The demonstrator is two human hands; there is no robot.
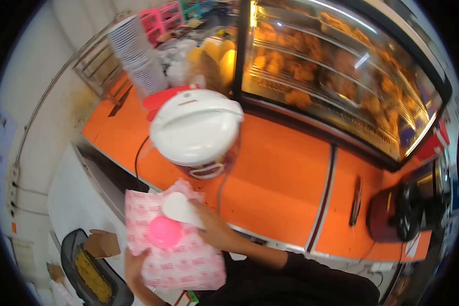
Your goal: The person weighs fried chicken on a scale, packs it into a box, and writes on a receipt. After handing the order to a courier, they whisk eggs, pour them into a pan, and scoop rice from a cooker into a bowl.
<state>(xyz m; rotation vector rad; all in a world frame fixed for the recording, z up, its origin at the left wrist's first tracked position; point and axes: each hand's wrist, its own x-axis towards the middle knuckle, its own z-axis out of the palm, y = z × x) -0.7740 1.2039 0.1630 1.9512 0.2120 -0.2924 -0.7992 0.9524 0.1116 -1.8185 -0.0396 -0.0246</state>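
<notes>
A stack of pink-printed wrapping paper [183, 268] lies in front of me at the counter's near edge. My left hand [136, 266] is closed on its lower left side, with the thumb over the top. On the paper rests a small round pink bowl [164, 232]. My right hand [211, 224] holds a white, round-ended rice paddle [176, 206] just above and beside the bowl, its grip partly hidden by the fingers. Beyond the paper stands a white-lidded rice cooker [196, 130] with its lid down.
A glass display case [321, 66] with fried chicken stands at the back right. Stacked paper cups [135, 56] are at the back left of the orange counter [275, 158]. A knife [357, 201] and a dark pot [392, 211] lie right; a dark tray [71, 245] is lower left.
</notes>
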